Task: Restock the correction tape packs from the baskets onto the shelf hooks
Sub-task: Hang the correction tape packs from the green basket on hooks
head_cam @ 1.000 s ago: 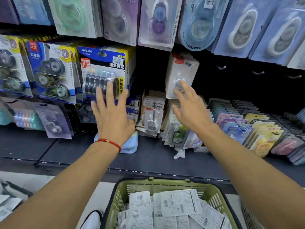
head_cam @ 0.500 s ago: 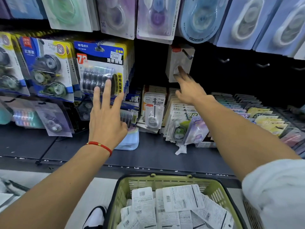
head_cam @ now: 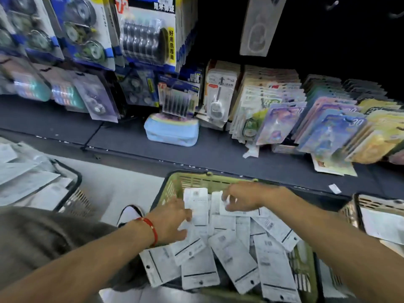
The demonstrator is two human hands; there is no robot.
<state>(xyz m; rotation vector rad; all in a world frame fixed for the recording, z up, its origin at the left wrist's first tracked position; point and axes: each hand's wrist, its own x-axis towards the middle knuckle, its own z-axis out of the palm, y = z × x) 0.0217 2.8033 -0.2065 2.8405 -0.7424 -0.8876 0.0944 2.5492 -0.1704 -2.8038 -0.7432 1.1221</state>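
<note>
While both hands reach into the green basket (head_cam: 197, 179) at lower centre, the left hand (head_cam: 169, 219) pinches one white correction tape pack (head_cam: 196, 205) — the right hand (head_cam: 241, 199) grips another (head_cam: 237, 212) — more packs lying heaped below.

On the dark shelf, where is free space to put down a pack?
Bare shelf lies left of the light blue pouch, and in front of it toward the green basket. Right of the pouch, leaning packs crowd it.
</note>
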